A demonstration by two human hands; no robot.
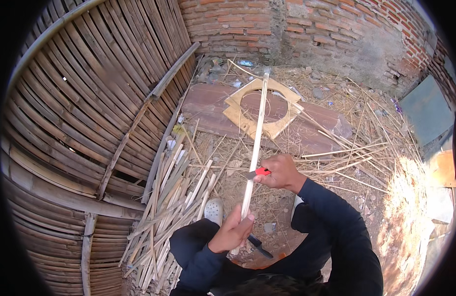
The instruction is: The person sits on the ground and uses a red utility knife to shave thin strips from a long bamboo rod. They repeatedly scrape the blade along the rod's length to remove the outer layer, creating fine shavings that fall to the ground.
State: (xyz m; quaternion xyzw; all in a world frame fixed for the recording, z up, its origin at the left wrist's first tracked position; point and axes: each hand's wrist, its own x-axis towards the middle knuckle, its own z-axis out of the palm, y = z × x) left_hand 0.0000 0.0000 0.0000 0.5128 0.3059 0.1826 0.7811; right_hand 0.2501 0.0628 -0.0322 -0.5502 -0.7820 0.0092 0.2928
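Observation:
A long pale bamboo strip (257, 135) runs from between my legs up and away, its far end above a wooden board with a round hole (231, 112). My left hand (233, 230) is closed around its near end. Closed too, my right hand (281, 172) grips a small red-handled knife (262, 171), whose blade lies against the strip about midway along. Just beyond my left fingers, a black tool (261, 246) shows low down between my legs; its kind I cannot make out.
A heap of split bamboo strips (161, 222) lies on the left, beside a bamboo slat wall (90, 113). Thin shavings and sticks (356, 153) cover the ground to the right. Under the holed board is a brown panel (203, 106). A brick wall (336, 34) closes off the back.

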